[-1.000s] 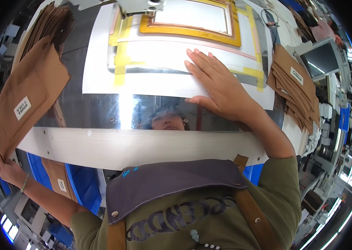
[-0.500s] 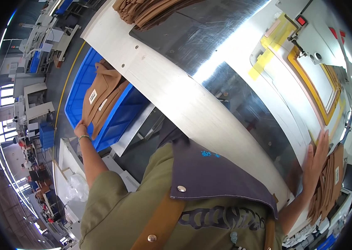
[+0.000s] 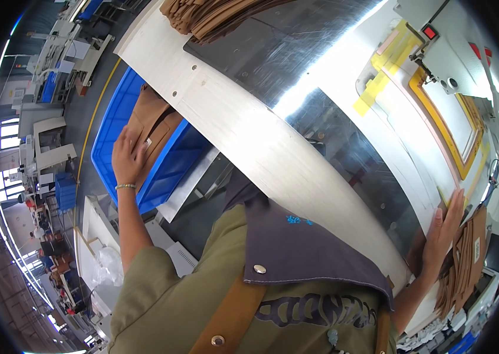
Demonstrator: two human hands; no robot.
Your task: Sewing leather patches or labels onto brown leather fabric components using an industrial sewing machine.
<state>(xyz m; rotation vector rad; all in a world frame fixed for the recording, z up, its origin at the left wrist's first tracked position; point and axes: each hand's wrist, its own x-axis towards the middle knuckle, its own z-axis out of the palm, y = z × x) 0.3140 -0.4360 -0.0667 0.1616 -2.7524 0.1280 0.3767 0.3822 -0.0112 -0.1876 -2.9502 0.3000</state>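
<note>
In the blue bin [image 3: 104, 133] on my left lie brown fabric pieces [image 3: 154, 115], one with a small white label. My left hand [image 3: 125, 156], a beaded bracelet at its wrist, rests over these pieces with fingers apart, hiding part of them. My right hand [image 3: 443, 233] lies flat and open at the edge of the white sewing machine plate [image 3: 400, 138], close to the yellow-edged frame [image 3: 445, 133]. Just beyond that hand hangs a stack of brown fabric pieces [image 3: 468, 253] with a white label on the outermost one.
A pale worktable [image 3: 232, 121] with a shiny metal panel [image 3: 344, 141] runs diagonally before me. Another brown fabric stack [image 3: 208, 17] sits at its far end. The white sewing machine head [image 3: 450, 47] stands at the far right. A clear plastic bag [image 3: 108, 265] lies at left.
My left hand has moved from the bin's near edge up onto the fabric, its fingers spreading, and the top pieces have shifted. My right hand has slid slightly nearer to me.
</note>
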